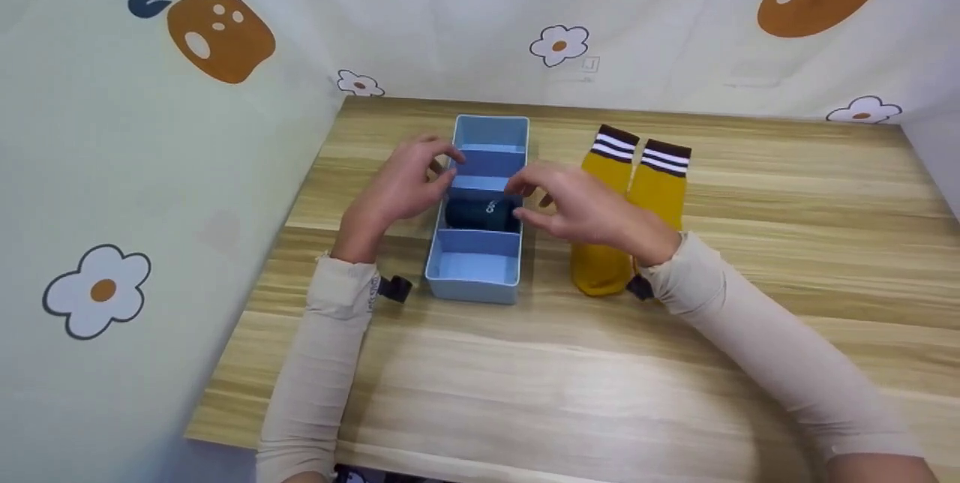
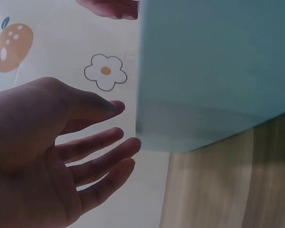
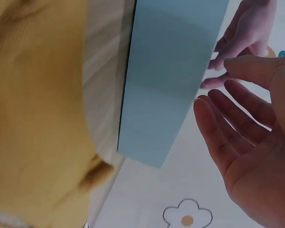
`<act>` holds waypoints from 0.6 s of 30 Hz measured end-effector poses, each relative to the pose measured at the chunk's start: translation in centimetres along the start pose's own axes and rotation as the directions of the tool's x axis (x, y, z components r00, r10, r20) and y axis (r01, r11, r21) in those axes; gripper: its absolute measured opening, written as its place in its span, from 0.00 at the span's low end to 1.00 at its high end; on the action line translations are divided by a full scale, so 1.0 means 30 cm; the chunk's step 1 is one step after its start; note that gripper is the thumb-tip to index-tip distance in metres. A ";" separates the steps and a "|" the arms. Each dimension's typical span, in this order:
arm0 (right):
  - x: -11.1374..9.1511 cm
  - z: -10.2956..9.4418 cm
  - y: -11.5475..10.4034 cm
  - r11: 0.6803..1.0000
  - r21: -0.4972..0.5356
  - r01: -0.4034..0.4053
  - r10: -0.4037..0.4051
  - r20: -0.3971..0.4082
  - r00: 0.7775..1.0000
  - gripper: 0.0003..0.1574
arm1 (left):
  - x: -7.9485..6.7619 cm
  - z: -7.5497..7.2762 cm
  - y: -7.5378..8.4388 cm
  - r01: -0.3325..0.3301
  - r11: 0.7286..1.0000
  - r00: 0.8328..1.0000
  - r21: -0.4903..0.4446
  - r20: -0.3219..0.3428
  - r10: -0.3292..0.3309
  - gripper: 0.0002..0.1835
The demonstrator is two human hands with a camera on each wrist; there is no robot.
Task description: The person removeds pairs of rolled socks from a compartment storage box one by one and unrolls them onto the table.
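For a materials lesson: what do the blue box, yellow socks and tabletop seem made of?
Box: probably plastic, smooth, matt; thin, uniform walls. Socks: matt fabric, likely knitted; lying flat, striped cuffs. Tabletop: wood or wood-look laminate, slight sheen; streaky grain.

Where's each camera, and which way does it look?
Head: on the head, looking forward and down at the left hand, right hand, beige sleeves, pale-blue divided plastic box and yellow striped fabric socks.
Left wrist: worn there, facing the box's outside; both hands show.
Right wrist: worn there, facing box and socks; both hands show.
Shared: both wrist views show the box.
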State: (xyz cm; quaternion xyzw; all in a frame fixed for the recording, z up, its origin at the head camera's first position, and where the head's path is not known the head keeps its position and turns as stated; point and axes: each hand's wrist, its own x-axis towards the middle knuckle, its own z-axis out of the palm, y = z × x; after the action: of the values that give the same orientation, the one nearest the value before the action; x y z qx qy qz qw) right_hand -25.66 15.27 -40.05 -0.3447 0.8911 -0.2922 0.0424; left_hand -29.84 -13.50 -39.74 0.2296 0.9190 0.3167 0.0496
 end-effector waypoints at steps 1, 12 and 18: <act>0.006 0.009 -0.006 1.000 -0.015 0.006 -0.005 0.008 1.000 0.19 | 0.001 0.001 -0.008 0.002 1.000 1.000 -0.005 -0.002 -0.002 0.15; 0.056 0.035 -0.075 0.972 -0.222 -0.076 0.094 0.074 0.993 0.19 | 0.009 0.006 -0.111 0.034 0.997 0.995 -0.063 0.093 -0.028 0.22; 0.078 0.038 -0.105 0.955 -0.272 -0.120 0.151 0.097 0.984 0.21 | 0.002 0.008 -0.150 0.050 0.991 0.984 -0.120 0.177 -0.029 0.24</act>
State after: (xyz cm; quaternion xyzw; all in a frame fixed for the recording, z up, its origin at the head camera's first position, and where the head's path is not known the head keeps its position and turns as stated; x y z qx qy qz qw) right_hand -25.27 11.34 -38.96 -0.3018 0.9396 -0.1463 0.0677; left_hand -31.58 -16.46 -42.64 0.2346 0.8940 0.3508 0.1503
